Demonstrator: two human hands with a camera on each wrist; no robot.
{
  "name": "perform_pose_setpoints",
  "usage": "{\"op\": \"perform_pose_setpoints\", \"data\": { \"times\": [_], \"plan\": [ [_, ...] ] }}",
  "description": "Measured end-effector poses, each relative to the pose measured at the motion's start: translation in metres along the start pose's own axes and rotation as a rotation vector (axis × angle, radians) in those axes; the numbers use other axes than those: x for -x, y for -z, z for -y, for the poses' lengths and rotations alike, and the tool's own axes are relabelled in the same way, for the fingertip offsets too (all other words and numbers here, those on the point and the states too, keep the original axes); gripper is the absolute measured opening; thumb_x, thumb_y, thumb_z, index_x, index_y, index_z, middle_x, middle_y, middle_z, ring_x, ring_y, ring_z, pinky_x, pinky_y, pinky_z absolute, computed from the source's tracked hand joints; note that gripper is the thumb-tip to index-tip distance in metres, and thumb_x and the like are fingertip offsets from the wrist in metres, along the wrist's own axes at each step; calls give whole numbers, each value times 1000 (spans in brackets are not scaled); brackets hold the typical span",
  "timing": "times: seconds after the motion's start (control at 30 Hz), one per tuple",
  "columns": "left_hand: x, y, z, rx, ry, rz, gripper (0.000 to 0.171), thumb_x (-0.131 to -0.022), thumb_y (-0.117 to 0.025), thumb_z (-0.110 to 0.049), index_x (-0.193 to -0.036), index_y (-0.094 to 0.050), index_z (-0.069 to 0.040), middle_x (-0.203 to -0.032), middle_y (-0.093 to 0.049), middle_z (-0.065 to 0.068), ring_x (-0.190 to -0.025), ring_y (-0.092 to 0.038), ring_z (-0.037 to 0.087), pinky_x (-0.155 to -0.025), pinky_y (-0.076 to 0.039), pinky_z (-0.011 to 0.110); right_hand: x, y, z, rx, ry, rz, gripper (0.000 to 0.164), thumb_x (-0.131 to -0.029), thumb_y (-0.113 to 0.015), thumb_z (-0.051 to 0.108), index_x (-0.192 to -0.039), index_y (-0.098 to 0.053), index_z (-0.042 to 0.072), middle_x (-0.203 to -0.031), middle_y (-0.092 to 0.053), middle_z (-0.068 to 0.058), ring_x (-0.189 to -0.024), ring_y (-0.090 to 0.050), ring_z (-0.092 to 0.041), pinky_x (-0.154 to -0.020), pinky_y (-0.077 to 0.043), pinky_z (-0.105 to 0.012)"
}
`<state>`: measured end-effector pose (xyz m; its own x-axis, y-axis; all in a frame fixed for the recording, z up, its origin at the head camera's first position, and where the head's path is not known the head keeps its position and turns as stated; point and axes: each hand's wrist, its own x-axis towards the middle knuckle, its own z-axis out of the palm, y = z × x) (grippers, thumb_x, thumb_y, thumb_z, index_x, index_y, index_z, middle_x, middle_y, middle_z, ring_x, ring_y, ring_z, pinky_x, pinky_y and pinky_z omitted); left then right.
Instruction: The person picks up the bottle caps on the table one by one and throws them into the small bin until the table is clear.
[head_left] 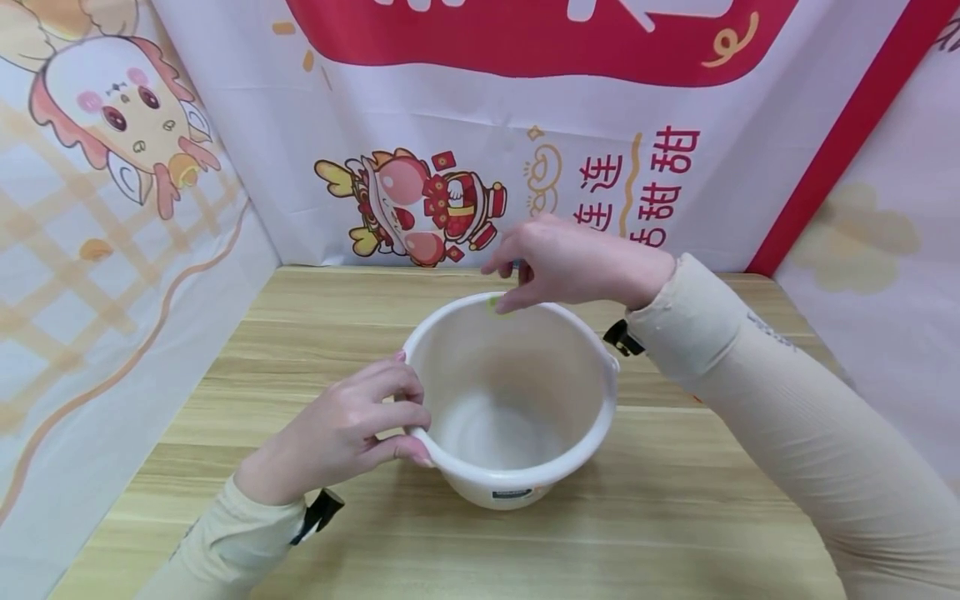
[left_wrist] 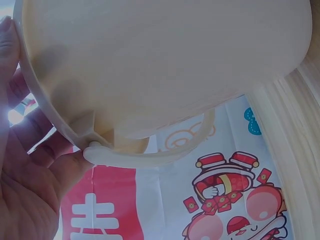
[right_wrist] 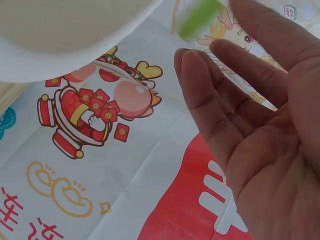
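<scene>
A white plastic bucket [head_left: 517,479] stands on the wooden table, its inner wall and bottom visible from above. My left hand [head_left: 348,425] grips the bucket's left rim, thumb on the near side. In the left wrist view, the bucket's handle [left_wrist: 150,159] hangs beside that hand. Over the far rim is my right hand [head_left: 566,262], fingers loosely bent and thumb apart from them. Just off its fingertips, a small green thing [right_wrist: 200,19] appears blurred in the right wrist view, seemingly in mid-air. Its kind cannot be made out.
The wooden table [head_left: 300,333] runs to a white and red printed cloth [head_left: 420,108] at the back. Patterned cloths also hang at the left [head_left: 112,250] and right. Each wrist carries a black camera mount.
</scene>
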<state>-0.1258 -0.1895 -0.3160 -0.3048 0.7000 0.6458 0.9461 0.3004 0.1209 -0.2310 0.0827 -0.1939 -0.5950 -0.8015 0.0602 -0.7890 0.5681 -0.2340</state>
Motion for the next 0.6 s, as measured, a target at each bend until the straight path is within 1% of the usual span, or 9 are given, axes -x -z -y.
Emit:
{"op": "perform_pose_setpoints", "data": {
  "times": [0.07,0.13,0.3,0.4,0.5,0.6],
  "plan": [
    [1,0,0,0,2,2,35,-90,-63,-49,-89,-71,-15,-97,-59,-1,-94,-57,15,-105,-44,55,-1,0,0,3,-22,1,47,-83,-83,30,-124,-69,11,-99,-68,-1,-75,-63,-12,-70,-55,-26],
    [1,0,0,3,9,9,35,-90,-63,-49,-90,-71,-15,-97,-59,-1,-94,-57,16,-105,-44,55,-1,1,0,5,-48,7,49,-84,-82,32,-126,-68,12,-100,-68,-1,-73,-62,-12,-69,-55,-27],
    [0,0,1,-1,-3,1,36,-89,-64,-49,-90,-72,-14,-97,-59,-1,-95,-57,17,-105,-45,56,6,6,-1,6,-77,18,46,-85,-81,31,-126,-69,15,-108,-67,-1,-73,-62,-14,-69,-56,-28],
    [0,-1,1,-2,-7,-3,36,-89,-64,-49,-90,-72,-14,-97,-59,0,-95,-57,17,-105,-44,56,13,8,-4,19,-79,5,42,-85,-81,31,-124,-70,17,-103,-68,1,-71,-61,-14,-66,-56,-27],
    [1,-1,0,-1,8,10,35,-89,-64,-49,-90,-72,-14,-97,-59,0,-95,-57,17,-105,-44,56,21,10,-10,29,-92,-10,39,-86,-80,30,-122,-72,18,-96,-68,3,-71,-60,-14,-64,-55,-26],
    [2,-1,0,1,30,26,35,-88,-66,-49,-91,-72,-15,-97,-59,0,-95,-57,17,-106,-43,55,30,12,-17,24,-120,-19,37,-86,-80,28,-121,-72,18,-94,-68,3,-73,-61,-14,-65,-56,-25]
  ]
}}
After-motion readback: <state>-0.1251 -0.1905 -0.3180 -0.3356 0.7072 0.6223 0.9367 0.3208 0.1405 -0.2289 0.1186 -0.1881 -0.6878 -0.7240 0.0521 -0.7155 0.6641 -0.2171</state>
